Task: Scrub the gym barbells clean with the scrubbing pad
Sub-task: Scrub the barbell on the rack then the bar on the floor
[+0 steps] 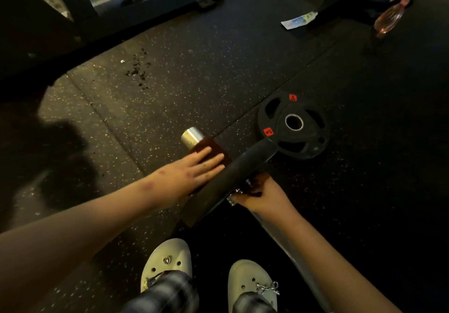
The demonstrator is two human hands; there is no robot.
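- Barbell (pixel 192 137): lies on the speckled rubber floor (pixel 194 69) in front of the person, chrome sleeve end pointing away.
- Scrubbing pad (pixel 209 143): brown, laid on the sleeve just behind the chrome end.
- Left hand (pixel 192 174): fingers straight, pressing flat on the pad.
- Right hand (pixel 264 198): fingers curled round the bar, just behind the mounted black plate (pixel 233 179).
- Loose weight plate (pixel 281 128): flat on the floor, beside the mounted plate.
- Spray bottle (pixel 388 20): well apart, upper right.
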